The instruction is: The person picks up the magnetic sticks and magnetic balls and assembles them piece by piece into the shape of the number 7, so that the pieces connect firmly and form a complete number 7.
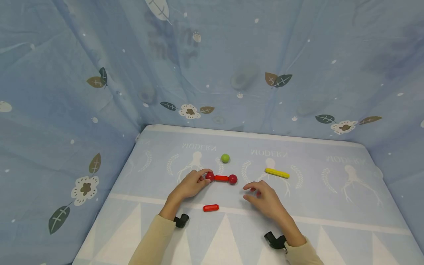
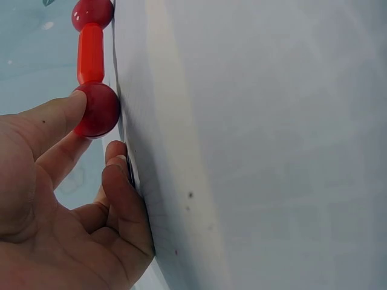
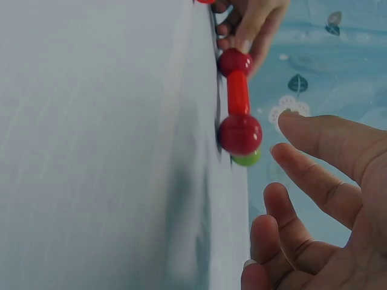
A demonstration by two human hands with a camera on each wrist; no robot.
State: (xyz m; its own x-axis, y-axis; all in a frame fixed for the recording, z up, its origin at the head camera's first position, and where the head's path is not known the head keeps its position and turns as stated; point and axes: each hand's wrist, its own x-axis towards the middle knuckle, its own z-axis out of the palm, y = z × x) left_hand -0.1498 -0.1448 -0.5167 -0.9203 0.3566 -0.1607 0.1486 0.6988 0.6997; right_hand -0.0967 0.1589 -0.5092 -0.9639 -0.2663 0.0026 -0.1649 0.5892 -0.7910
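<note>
A red rod (image 1: 221,178) with a dark red ball at each end lies on the table like a small dumbbell. My left hand (image 1: 193,183) pinches its left ball (image 2: 100,110) between thumb and fingers, the other fingers loosely bent in the left wrist view. The right ball (image 3: 240,134) is free of both hands. To the right of it, my right hand (image 1: 265,198) hovers with fingers spread apart and nothing between them. A loose short red rod (image 1: 211,208) lies nearer, between the two forearms.
Behind the joined piece sits a green ball (image 1: 225,158). A longer yellow rod (image 1: 277,173) lies beyond my right hand. Black wrist mounts (image 1: 275,241) show by both forearms. Blue patterned cloth (image 1: 232,66) hangs along the table's back and sides.
</note>
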